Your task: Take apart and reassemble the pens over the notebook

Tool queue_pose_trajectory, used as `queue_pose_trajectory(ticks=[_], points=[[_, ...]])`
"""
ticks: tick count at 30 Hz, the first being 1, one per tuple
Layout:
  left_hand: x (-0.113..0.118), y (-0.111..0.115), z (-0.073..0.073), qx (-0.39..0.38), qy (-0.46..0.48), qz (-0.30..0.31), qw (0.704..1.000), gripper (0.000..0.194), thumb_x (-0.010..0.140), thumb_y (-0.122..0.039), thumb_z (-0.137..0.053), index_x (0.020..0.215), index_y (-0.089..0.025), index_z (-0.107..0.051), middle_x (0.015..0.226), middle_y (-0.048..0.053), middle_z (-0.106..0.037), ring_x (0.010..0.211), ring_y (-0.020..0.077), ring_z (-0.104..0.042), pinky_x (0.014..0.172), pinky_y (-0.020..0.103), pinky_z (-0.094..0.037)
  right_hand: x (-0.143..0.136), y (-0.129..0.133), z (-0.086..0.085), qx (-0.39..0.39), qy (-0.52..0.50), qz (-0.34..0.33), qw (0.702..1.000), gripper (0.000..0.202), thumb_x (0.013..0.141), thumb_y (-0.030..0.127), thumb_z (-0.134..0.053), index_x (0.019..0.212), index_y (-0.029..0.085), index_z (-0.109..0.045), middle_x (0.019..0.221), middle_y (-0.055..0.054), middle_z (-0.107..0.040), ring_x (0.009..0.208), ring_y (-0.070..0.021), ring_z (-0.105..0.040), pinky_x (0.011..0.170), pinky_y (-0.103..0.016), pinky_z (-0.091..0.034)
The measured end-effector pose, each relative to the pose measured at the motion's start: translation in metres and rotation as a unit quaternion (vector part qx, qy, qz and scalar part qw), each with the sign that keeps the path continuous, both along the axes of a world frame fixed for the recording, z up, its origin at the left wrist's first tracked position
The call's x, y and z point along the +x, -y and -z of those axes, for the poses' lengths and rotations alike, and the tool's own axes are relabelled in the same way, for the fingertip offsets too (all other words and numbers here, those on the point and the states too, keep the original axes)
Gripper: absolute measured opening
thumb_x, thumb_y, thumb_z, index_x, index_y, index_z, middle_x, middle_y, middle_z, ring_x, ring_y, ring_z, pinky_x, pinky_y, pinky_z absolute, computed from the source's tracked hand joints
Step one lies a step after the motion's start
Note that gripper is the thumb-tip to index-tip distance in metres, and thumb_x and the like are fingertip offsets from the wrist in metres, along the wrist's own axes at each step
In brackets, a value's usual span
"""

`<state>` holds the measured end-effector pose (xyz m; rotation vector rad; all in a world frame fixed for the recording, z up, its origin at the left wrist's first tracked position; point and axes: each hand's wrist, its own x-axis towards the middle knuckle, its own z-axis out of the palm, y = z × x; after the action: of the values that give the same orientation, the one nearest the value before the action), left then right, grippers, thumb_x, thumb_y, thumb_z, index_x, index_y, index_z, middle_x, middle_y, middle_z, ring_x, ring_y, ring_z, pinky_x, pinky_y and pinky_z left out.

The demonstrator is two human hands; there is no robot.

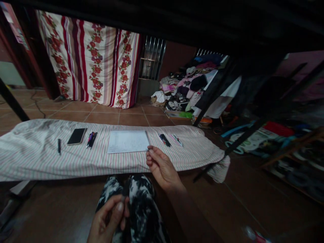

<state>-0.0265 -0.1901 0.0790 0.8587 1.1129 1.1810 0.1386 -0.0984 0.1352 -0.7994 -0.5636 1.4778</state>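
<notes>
An open spiral notebook (128, 141) lies on the striped cloth with its wire binding on the right. My right hand (163, 168) is closed in a pinch, its fingertips overlapping the notebook's lower right corner in view; whether they touch it or hold something small, I cannot tell. Low over my knees, my left hand (110, 217) is also pinched closed, with something dark and unclear at its fingertips against the trousers (141, 192). To the right of the notebook lie a bunch of dark pens (165, 140) and a few lighter pens (176, 140).
Left of the notebook are several pens (91, 139), a phone (77, 136) and a single black pen (59, 146). The striped cloth (83, 165) covers a long low surface. Dark metal bars (215, 91) slant nearby. Behind are a floral curtain (101, 67) and heaped clothes (187, 81).
</notes>
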Motion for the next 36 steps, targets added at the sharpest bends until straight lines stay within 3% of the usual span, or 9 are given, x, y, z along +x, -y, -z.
queue_pose_trajectory(ticks=[7, 19, 24, 36], points=[[0.003, 0.006, -0.01, 0.019, -0.019, -0.035, 0.999, 0.035, 0.07, -0.05, -0.067, 0.073, -0.016, -0.064, 0.058, -0.001, -0.056, 0.053, 0.0098, -0.046, 0.054, 0.021, -0.036, -0.005, 0.019, -0.005, 0.003, 0.033, -0.017, 0.999, 0.032, 0.054, 0.032, -0.085, 0.077, 0.014, -0.07, 0.062, 0.002, -0.056, 0.052, -0.0029, -0.044, 0.047, -0.016, -0.032], [-0.001, 0.004, -0.011, 0.025, -0.051, 0.027, 0.998, 0.038, 0.07, -0.05, -0.067, 0.085, -0.015, -0.067, 0.062, 0.0, -0.059, 0.052, 0.01, -0.047, 0.052, 0.022, -0.038, -0.011, 0.033, -0.004, -0.006, 0.09, -0.065, 0.994, 0.032, 0.055, 0.037, -0.083, 0.076, 0.016, -0.071, 0.067, 0.002, -0.055, 0.057, -0.0044, -0.044, 0.052, -0.018, -0.03], [-0.001, 0.002, -0.014, 0.025, -0.055, 0.024, 0.998, 0.04, 0.07, -0.05, -0.067, 0.089, -0.015, -0.068, 0.061, 0.0, -0.059, 0.053, 0.0101, -0.047, 0.051, 0.021, -0.038, -0.011, 0.034, -0.01, 0.023, 0.155, -0.061, 0.986, 0.032, 0.057, 0.042, -0.081, 0.076, 0.017, -0.072, 0.065, 0.002, -0.055, 0.059, -0.0063, -0.043, 0.054, -0.02, -0.031], [-0.006, 0.003, -0.018, 0.02, -0.073, 0.025, 0.997, 0.038, 0.07, -0.05, -0.067, 0.087, -0.016, -0.069, 0.061, 0.0, -0.059, 0.053, 0.0109, -0.048, 0.052, 0.021, -0.038, -0.01, 0.036, -0.01, 0.034, 0.194, -0.088, 0.977, 0.03, 0.06, 0.042, -0.079, 0.078, 0.019, -0.072, 0.063, 0.002, -0.055, 0.057, -0.0067, -0.043, 0.055, -0.022, -0.03]])
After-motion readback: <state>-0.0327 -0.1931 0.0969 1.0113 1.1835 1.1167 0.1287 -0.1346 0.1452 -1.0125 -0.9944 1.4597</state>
